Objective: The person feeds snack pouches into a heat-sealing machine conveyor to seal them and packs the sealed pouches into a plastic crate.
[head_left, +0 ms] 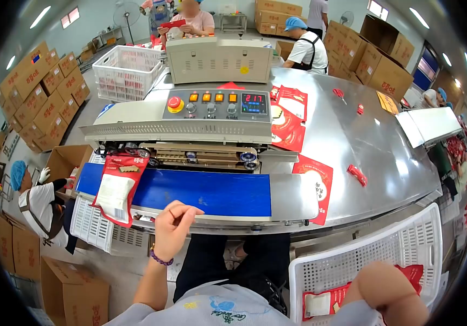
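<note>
My left hand [176,221] is loosely curled at the front edge of the blue conveyor belt [206,193], with nothing visible in its fingers. Left of it, a red snack pouch [118,190] with a clear window hangs by its top edge at the band sealing machine's [214,106] rollers. Its lower end reaches past the belt's front edge. On my right, my bent arm extends over a white plastic basket [364,250]; the fingers of my right hand are hidden. Beside that arm, a red pouch [320,303] lies in the basket.
On the steel table [374,141] lie flat red pouches [316,185], a small red packet [357,175] and red scissors [339,94]. A white crate [127,70] stands behind left. Cardboard boxes [46,98] are stacked around. Co-workers [43,204] are at the left and back.
</note>
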`<state>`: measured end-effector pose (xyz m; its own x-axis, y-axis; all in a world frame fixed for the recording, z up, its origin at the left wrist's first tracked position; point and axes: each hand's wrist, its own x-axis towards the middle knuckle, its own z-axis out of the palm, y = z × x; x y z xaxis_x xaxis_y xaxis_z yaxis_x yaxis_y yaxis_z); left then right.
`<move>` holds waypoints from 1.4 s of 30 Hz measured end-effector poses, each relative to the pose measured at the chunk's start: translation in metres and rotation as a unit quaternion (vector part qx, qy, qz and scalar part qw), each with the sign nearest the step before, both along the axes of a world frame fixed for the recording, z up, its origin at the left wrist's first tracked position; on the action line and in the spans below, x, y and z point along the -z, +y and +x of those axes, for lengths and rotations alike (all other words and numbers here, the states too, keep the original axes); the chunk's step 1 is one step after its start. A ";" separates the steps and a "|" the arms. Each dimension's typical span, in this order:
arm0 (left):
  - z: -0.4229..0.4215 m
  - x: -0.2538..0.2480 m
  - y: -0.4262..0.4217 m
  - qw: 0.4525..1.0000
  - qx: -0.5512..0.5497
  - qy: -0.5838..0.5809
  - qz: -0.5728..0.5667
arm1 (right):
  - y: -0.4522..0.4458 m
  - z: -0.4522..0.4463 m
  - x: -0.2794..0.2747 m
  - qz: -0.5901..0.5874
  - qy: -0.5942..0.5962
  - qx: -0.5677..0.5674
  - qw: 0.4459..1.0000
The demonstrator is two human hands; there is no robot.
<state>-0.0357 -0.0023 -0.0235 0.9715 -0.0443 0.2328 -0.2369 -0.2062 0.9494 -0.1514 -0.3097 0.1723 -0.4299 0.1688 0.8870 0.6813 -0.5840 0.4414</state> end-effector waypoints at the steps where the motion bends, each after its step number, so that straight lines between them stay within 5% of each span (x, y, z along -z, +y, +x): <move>1: -0.001 0.003 0.000 1.000 0.005 0.005 0.002 | -0.004 -0.004 0.005 0.015 -0.004 0.012 1.000; 4: -0.015 0.007 -0.010 0.999 0.025 0.029 0.024 | -0.031 -0.008 0.046 0.119 0.073 0.105 0.985; 5: -0.021 0.010 -0.017 0.997 0.041 0.038 0.049 | -0.042 -0.010 0.071 0.163 0.148 0.177 0.959; 6: -0.025 0.023 -0.016 0.997 0.063 0.019 0.040 | -0.035 -0.010 0.076 0.222 0.323 0.133 0.910; 8: -0.030 0.030 -0.023 0.992 0.107 0.049 0.044 | -0.097 -0.033 0.132 0.203 0.461 0.379 0.776; 11: -0.034 0.053 -0.038 0.983 0.152 0.093 0.040 | -0.198 -0.124 0.263 0.508 0.543 0.295 0.600; 13: -0.034 0.059 -0.047 0.975 0.174 0.114 0.073 | -0.250 -0.212 0.357 0.555 0.549 0.391 0.487; 15: -0.022 0.064 -0.058 0.965 0.201 0.138 0.092 | -0.270 -0.282 0.450 0.564 0.564 0.526 0.295; 17: -0.021 0.062 -0.076 0.954 0.244 0.108 0.137 | -0.283 -0.340 0.530 0.615 0.651 0.349 0.275; 18: -0.023 0.054 -0.090 0.956 0.235 0.109 0.140 | -0.279 -0.363 0.589 0.684 0.551 0.316 0.358; 19: -0.024 0.045 -0.101 0.951 0.236 0.104 0.171 | -0.307 -0.385 0.655 0.726 0.583 0.169 0.323; 20: -0.028 0.038 -0.111 0.949 0.252 0.106 0.158 | -0.285 -0.370 0.615 0.751 0.557 0.091 0.344; 21: -0.033 0.032 -0.116 0.950 0.257 0.102 0.144 | -0.248 -0.327 0.551 0.788 0.530 0.125 0.287; 22: -0.033 0.033 -0.119 0.935 0.317 0.117 0.110 | -0.279 -0.366 0.608 0.762 0.564 -0.010 0.318; 24: -0.038 0.006 -0.129 0.896 0.426 0.126 0.005 | -0.276 -0.352 0.614 0.771 0.517 -0.025 0.372; 25: -0.042 -0.029 -0.141 0.863 0.485 0.127 -0.063 | -0.321 -0.402 0.685 0.794 0.517 -0.024 0.318; 26: -0.044 -0.057 -0.141 0.833 0.527 0.130 -0.103 | -0.325 -0.393 0.678 0.849 0.461 0.018 0.258; 30: -0.054 -0.075 -0.172 0.676 0.693 -0.045 -0.246 | -0.283 -0.353 0.618 0.815 0.509 0.056 0.272; 38: -0.063 -0.127 -0.156 0.627 0.687 0.123 -0.347 | -0.205 -0.292 0.490 0.742 0.571 0.105 0.334; 42: -0.048 -0.137 -0.134 0.612 0.688 0.135 -0.365 | -0.177 -0.232 0.387 0.673 0.596 0.125 0.420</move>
<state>-0.0839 -0.1366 0.1135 0.1377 -0.8444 0.5177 0.4760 0.5148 0.7130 -0.3832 -0.4863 -0.2149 0.3369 -0.9224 -0.1888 -0.2071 0.1231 -0.9706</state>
